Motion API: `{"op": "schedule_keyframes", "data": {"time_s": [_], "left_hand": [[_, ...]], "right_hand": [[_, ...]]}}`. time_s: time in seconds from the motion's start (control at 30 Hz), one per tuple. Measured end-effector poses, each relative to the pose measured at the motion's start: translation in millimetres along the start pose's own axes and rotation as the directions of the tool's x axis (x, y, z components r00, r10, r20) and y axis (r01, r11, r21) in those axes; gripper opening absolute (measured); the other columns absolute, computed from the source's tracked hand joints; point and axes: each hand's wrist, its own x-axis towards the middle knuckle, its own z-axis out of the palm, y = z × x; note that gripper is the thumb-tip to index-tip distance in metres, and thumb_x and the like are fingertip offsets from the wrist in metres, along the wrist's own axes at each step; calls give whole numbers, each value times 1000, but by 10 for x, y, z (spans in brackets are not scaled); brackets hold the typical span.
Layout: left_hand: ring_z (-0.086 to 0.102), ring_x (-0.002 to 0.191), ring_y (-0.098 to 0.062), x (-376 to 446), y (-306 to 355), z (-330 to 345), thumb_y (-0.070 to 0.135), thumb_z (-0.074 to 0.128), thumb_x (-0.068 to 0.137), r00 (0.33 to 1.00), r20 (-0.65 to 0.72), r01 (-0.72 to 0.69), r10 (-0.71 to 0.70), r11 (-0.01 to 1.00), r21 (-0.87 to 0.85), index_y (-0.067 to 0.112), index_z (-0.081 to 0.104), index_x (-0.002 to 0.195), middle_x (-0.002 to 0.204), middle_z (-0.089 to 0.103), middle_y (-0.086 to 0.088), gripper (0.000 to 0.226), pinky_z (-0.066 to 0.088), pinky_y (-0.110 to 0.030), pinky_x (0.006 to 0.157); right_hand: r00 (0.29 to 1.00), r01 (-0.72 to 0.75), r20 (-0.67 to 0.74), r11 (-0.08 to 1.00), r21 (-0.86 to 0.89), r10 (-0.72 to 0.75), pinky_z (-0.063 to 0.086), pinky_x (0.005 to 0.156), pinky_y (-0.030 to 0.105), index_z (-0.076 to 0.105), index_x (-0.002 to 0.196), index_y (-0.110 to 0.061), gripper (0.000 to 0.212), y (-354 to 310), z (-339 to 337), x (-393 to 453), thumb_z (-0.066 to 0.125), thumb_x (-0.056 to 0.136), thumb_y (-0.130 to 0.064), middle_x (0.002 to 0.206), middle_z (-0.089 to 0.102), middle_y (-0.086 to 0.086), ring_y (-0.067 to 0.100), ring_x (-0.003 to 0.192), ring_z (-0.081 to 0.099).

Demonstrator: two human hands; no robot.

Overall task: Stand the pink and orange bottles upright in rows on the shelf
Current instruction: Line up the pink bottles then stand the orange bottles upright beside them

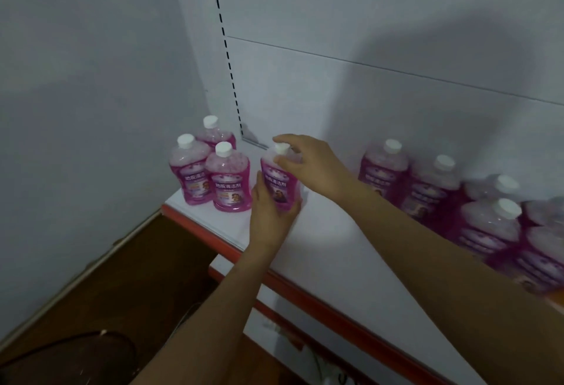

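Note:
A pink bottle (279,183) with a white cap stands upright on the white shelf (329,250). My left hand (270,213) wraps its lower body from the front. My right hand (308,161) pinches its neck just under the cap. To its left, three pink bottles (227,180) stand upright in the shelf's corner. On the right, a cluster of several more pink bottles (439,192) stands close together, partly hidden behind my right forearm and blurred.
The shelf has a red front edge (274,277). A lower white shelf (274,323) juts out beneath it. A grey wall (76,109) closes the left side and a white back panel (366,48) with a slotted upright stands behind. Brown floor lies below left.

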Motion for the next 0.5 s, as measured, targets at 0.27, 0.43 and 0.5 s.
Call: {"op": "schedule_keyframes", "data": {"time_s": [0.27,0.43,0.5], "left_hand": [[62,96,-8,59,37,120,56,86,62,1000,-4,24,-24,999,24,21,50,126,114,57,7,81,57,-22,75],[58,102,-16,-180,324,369,45,93,59,993,118,-14,14,1000,-6,15,46,119,112,48,2,82,56,-31,82],[60,98,-11,-207,418,451,40,95,58,964,266,5,15,997,-72,19,44,118,113,53,3,82,54,-24,81]], "right_hand": [[994,-86,-83,984,-156,73,52,80,37,68,102,-18,23,95,-126,-11,70,83,-31,97,70,2,19,91,64],[994,-69,44,909,-410,95,50,77,35,72,95,-15,21,153,-602,-233,67,85,-33,92,70,2,19,89,62],[994,-68,52,902,-427,99,49,80,34,72,96,-14,25,247,-871,-398,66,86,-36,92,71,1,18,88,62]]}}
